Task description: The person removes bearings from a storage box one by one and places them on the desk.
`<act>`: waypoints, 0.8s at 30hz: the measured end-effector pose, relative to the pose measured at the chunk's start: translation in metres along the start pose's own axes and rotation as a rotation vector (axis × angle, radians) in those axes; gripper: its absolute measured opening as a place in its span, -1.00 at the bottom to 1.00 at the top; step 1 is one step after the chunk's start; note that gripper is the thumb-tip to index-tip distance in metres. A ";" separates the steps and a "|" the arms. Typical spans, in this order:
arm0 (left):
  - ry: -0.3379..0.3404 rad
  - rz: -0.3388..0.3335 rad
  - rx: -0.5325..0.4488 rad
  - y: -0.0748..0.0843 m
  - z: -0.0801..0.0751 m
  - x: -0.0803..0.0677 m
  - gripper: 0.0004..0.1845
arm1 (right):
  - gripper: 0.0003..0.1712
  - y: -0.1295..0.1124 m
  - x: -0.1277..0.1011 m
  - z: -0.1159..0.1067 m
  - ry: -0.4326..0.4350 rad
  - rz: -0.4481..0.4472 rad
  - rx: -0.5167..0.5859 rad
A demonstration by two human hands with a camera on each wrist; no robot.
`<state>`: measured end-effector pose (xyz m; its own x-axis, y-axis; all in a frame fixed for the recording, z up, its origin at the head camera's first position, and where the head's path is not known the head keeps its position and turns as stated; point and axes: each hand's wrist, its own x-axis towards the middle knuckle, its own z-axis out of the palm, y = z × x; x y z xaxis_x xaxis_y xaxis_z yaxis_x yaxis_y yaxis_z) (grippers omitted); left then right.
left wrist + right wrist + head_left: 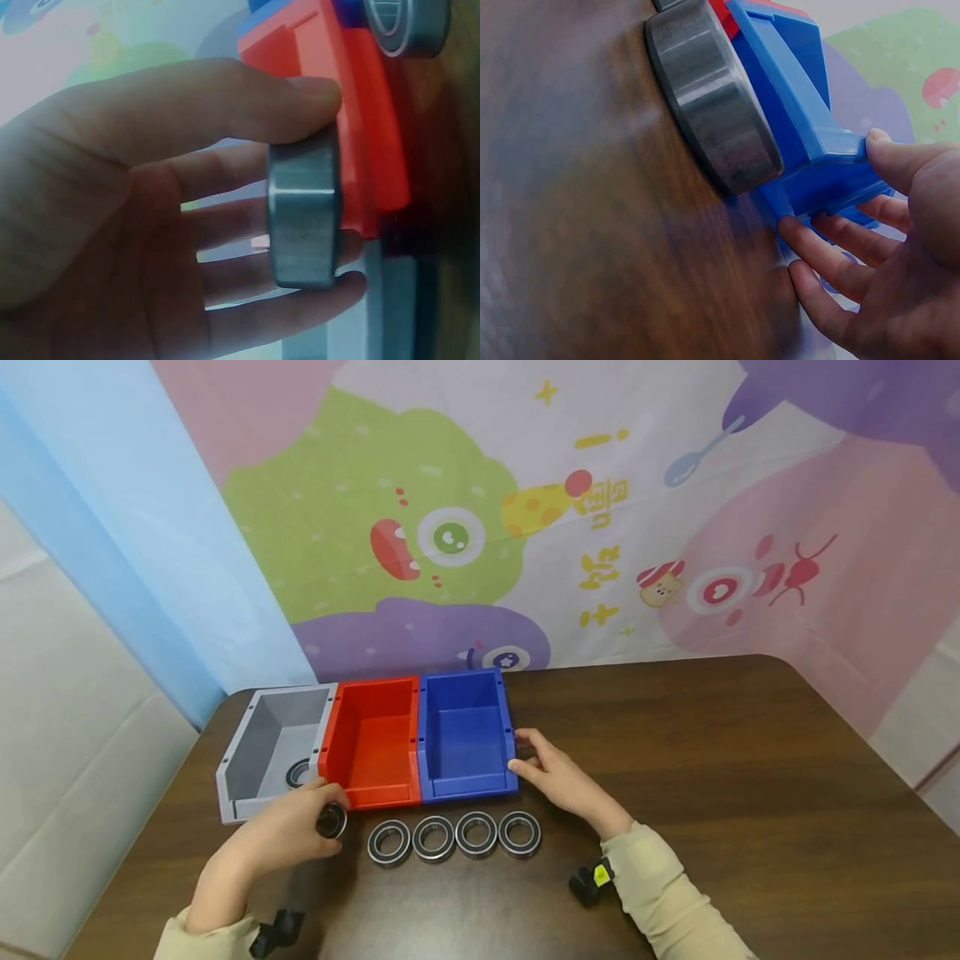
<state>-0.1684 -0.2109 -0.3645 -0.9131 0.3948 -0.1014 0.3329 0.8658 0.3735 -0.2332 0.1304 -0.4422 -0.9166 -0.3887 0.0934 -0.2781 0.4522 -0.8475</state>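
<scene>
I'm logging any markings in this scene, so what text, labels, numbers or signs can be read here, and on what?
Backdrop cloth: yellow characters and a yellow "!" mark; the characters are too stylised to read with confidence.
Grey bin, red bin, blue bin: no labels visible.
Bearings: no readable markings.

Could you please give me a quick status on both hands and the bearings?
Left hand pinches one bearing before the red bin. Right hand steadies the blue bin. Four bearings lie in a row.
</scene>
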 end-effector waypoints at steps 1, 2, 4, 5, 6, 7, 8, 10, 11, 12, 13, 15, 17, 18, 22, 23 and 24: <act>-0.011 0.013 0.000 0.000 0.001 0.001 -0.64 | -0.48 0.000 0.000 0.000 -0.001 -0.001 0.001; -0.024 0.025 0.001 0.000 0.002 0.001 -0.63 | -0.48 0.000 0.000 0.000 -0.002 0.002 0.001; -0.045 0.041 0.002 0.001 0.005 0.003 -0.62 | -0.48 0.001 0.001 0.000 -0.003 0.000 0.003; -0.054 0.044 0.001 0.001 0.006 0.004 -0.62 | -0.48 0.001 0.001 0.000 -0.003 -0.002 0.004; -0.059 0.049 0.000 0.002 0.007 0.005 -0.62 | -0.48 0.001 0.001 0.000 -0.002 -0.002 0.006; -0.060 0.055 0.006 0.002 0.008 0.005 -0.62 | -0.48 0.001 0.001 0.000 -0.001 -0.006 0.007; -0.062 0.058 0.011 0.003 0.009 0.006 -0.62 | -0.48 0.001 0.001 0.000 -0.001 -0.007 0.008; -0.061 0.072 0.022 0.004 0.011 0.006 -0.63 | -0.48 0.000 0.001 -0.001 -0.001 -0.002 0.008; -0.062 0.073 0.026 0.005 0.011 0.006 -0.63 | -0.48 -0.004 -0.001 -0.001 -0.002 0.002 0.009; -0.063 0.074 0.031 0.006 0.012 0.006 -0.63 | -0.48 -0.004 -0.001 -0.001 -0.002 0.001 0.008; -0.064 0.072 0.034 0.007 0.013 0.006 -0.62 | -0.48 -0.004 -0.001 -0.001 -0.002 0.002 0.006; -0.068 0.067 0.039 0.009 0.014 0.006 -0.62 | -0.49 -0.005 -0.001 -0.002 0.001 0.006 0.005; -0.074 0.060 0.041 0.010 0.016 0.007 -0.62 | -0.49 -0.004 -0.001 -0.002 0.001 -0.004 0.000; -0.077 0.057 0.042 0.010 0.017 0.007 -0.63 | -0.49 0.000 0.000 -0.001 0.000 -0.009 -0.006; -0.081 0.049 0.039 0.012 0.020 0.008 -0.64 | -0.48 -0.003 0.000 -0.001 0.000 -0.009 -0.007; -0.083 0.045 0.041 0.012 0.021 0.009 -0.64 | -0.48 -0.005 -0.001 -0.001 0.001 -0.008 -0.005; -0.084 0.041 0.043 0.012 0.021 0.009 -0.64 | -0.48 -0.008 -0.002 -0.001 0.002 -0.004 0.001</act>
<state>-0.1672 -0.1904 -0.3802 -0.8764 0.4527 -0.1644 0.3807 0.8603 0.3391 -0.2297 0.1288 -0.4349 -0.9159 -0.3891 0.0981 -0.2818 0.4495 -0.8477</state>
